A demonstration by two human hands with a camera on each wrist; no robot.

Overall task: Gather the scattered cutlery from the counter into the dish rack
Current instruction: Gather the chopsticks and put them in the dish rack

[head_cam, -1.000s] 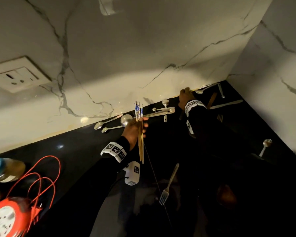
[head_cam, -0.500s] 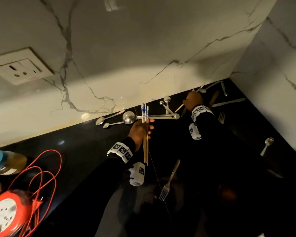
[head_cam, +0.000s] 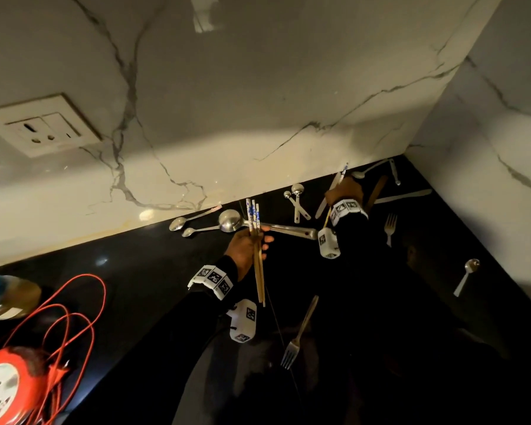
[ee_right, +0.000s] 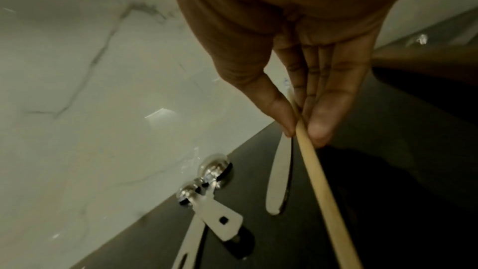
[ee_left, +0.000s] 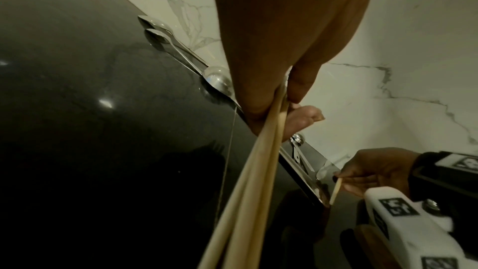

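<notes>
My left hand (head_cam: 247,243) grips a bundle of wooden chopsticks (head_cam: 256,240) with blue-patterned tops, held upright above the black counter (head_cam: 141,280); the same bundle (ee_left: 248,181) shows in the left wrist view. My right hand (head_cam: 344,193) pinches one single chopstick (ee_right: 318,175) between thumb and fingers, raised near the back wall. On the counter lie a steel ladle (head_cam: 230,220), two spoons (head_cam: 180,223), two measuring spoons (head_cam: 296,199), a white plastic knife (head_cam: 327,196) and forks (head_cam: 301,332). No dish rack is in view.
More cutlery lies in the right corner: a fork (head_cam: 390,225), a steel spoon (head_cam: 468,276), white plastic pieces (head_cam: 402,196) and a wooden utensil (head_cam: 377,188). An orange extension reel (head_cam: 10,384) with its cable and a jar (head_cam: 3,296) stand at the left. A wall socket (head_cam: 40,127) is above.
My right hand has lifted a single chopstick off the counter by the back wall. My left hand, still holding its bundle, has moved slightly toward the ladle.
</notes>
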